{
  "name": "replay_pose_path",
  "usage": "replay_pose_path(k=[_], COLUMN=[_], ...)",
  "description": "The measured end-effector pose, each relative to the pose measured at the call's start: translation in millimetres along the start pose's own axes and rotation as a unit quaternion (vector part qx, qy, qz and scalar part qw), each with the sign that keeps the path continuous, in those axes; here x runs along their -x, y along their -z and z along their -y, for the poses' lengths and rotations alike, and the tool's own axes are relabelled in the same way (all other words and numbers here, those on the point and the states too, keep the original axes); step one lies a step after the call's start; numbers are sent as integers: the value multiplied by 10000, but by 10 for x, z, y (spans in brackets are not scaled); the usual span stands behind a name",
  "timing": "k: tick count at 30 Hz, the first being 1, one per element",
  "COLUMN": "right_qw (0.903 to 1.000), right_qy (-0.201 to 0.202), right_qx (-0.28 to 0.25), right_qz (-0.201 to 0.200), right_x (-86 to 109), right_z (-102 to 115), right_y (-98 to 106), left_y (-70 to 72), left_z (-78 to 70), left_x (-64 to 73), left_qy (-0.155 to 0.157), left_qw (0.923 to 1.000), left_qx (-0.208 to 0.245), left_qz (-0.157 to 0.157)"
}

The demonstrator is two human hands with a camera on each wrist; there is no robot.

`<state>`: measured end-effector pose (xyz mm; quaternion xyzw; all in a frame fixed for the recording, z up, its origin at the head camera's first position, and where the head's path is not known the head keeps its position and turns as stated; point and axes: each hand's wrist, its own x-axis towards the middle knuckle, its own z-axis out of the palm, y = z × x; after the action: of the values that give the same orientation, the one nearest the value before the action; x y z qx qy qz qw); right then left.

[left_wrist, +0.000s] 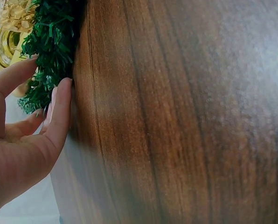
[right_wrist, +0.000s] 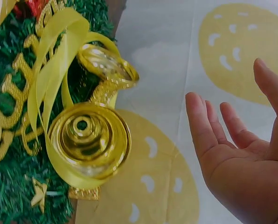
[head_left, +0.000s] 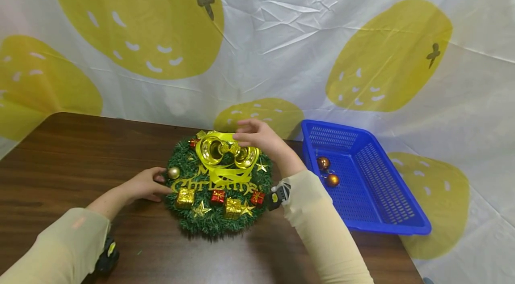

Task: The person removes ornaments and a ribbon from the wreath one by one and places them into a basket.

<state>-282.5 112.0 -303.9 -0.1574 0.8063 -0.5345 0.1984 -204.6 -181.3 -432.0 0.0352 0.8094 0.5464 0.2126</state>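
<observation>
Looking light and springy, the wreath (head_left: 205, 226) is sensibly rim-pinched by the left hand (head_left: 145, 184); the right hand (head_left: 263, 139) hovers, fingers apart.

**Cloth (head_left: 281, 69) behind table (head_left: 92, 154)**

White cloth hangs behind and right of the table, creased near upper middle. Printed with large yellow fruits (head_left: 137, 20), white-dashed; brown stems (head_left: 205, 1) on two. Table dark brown, wood-grained, far left corner (head_left: 60, 119) rounded. Pale glare (left_wrist: 276, 63) on it, left wrist view.

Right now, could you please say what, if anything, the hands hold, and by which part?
The left hand holds the wreath by its left edge; the right hand holds nothing.
</observation>
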Motion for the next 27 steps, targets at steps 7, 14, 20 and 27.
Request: replay_pose_path(k=[7,14,20,27], right_qw=[9996,9990,9975,9966], right_qy=[135,228,323,262], right_qx=[-85,-40,-154,-291], right_qz=[232,371,617,732], right_x=[-48,-126,-207,-318], right_z=[9,-20,-83,-190], right_y=[-178,-355,-531,-757], left_y=[12,7,7,-1], left_z=[21,41,34,22], left_x=[-11,-28,-18,-18], left_qy=[9,-3,0,-4], left_qw=[10000,10000,10000,10000], left_qx=[-17,-39,-49,-23], left_qz=[-9,-59,-62,-74])
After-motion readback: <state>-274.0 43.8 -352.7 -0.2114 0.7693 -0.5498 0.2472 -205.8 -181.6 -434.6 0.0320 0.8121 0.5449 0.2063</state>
